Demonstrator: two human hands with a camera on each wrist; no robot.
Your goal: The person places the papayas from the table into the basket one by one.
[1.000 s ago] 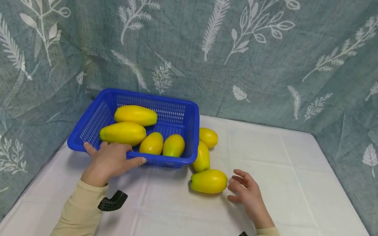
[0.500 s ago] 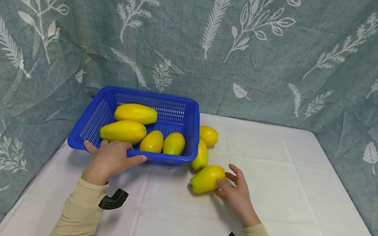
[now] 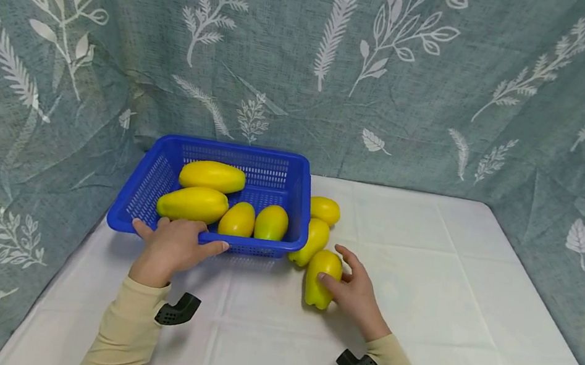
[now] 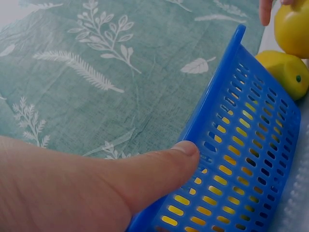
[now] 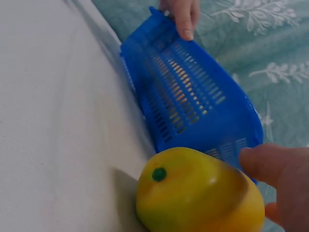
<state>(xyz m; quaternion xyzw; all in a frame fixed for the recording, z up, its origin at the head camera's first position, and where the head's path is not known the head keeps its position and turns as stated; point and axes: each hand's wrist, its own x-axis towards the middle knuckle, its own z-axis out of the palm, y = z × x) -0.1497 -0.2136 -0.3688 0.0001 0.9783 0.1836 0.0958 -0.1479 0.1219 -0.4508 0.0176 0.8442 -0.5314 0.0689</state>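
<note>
A blue plastic basket (image 3: 298,202) with slotted walls stands on the table's back left. Its front rim is gripped by my left hand (image 3: 169,250), fingers over the edge and thumb along the outside, as the left wrist view shows. Two long yellow papayas (image 3: 193,204) and two smaller mangoes (image 3: 271,223) lie inside. Right of the basket, my right hand (image 3: 356,291) holds a yellow mango (image 5: 188,198) at its right side, with the thumb over it. That mango rests on the cloth, one end toward me. Behind it, two more yellow fruits (image 3: 315,235) lie against the basket wall.
A white cloth (image 3: 423,288) covers the table. Green curtain fabric (image 3: 410,143) with white leaf prints hangs behind and at both sides. The basket's back stands close to the rear curtain.
My right hand has moved left onto the nearest mango and its fingers have come round it. The mango has turned from lying sideways to pointing toward me. The left hand and basket stay put.
</note>
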